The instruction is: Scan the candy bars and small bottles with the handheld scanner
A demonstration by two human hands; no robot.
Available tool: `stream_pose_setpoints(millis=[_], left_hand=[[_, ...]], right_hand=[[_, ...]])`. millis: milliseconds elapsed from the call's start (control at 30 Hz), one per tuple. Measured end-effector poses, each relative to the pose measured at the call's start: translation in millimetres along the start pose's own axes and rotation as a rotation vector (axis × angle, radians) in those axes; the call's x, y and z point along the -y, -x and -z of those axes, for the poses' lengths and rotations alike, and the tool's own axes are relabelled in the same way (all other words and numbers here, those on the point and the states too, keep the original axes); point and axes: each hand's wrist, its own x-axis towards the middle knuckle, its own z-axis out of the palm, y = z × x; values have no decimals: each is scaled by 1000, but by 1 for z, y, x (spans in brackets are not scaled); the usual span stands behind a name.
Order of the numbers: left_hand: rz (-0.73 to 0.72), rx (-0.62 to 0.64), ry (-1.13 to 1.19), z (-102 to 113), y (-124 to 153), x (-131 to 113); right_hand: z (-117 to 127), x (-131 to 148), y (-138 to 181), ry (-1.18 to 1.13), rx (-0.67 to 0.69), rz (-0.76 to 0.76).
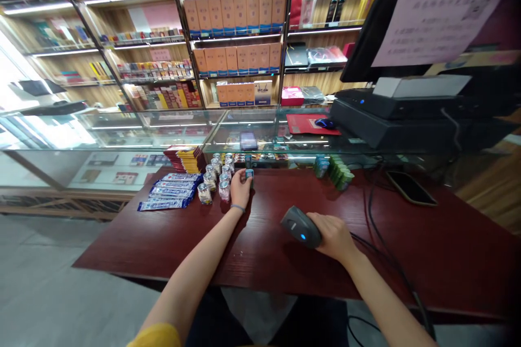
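My right hand (334,234) is wrapped round a dark grey barcode scanner (300,226) with a lit blue light, held above the dark red desk. Farther forward, my left hand (240,190) grips a small teal container (249,175) between thumb and fingers at the desk. Another small teal container (248,159) stands just behind it. Left of this hand, small clear jars (209,180) with silver lids stand in rows. Beyond them lie blue-and-white stick packets (169,192) and a row of red and yellow packets (185,159).
Small green containers (340,172) and blue ones (321,166) stand at the desk's back right. A phone (411,188) lies by black cables (385,238). Behind the desk (260,265) is a glass display counter (175,124), with a monitor (370,38) at right.
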Motion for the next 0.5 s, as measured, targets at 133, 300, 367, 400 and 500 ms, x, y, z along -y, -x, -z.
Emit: stream_pose_setpoints(millis=[133,300,367,400,500], left_hand=[[-15,-35,-134,-5,-12,6],[-39,-61,-261,-14,-27,11],[-37,-62,-323,-16,-32,13],[-34,-62,-349,-17,-34,14],[-28,-69,-392,-20,-39,16]], right_hand=[[0,-1,1,-5,-3,-7],[2,-3,2,10,-53,3],[3,-4,2,20,-80,14],[3,-5,2,24,-90,17],[4,-6,1,28,-113,17]])
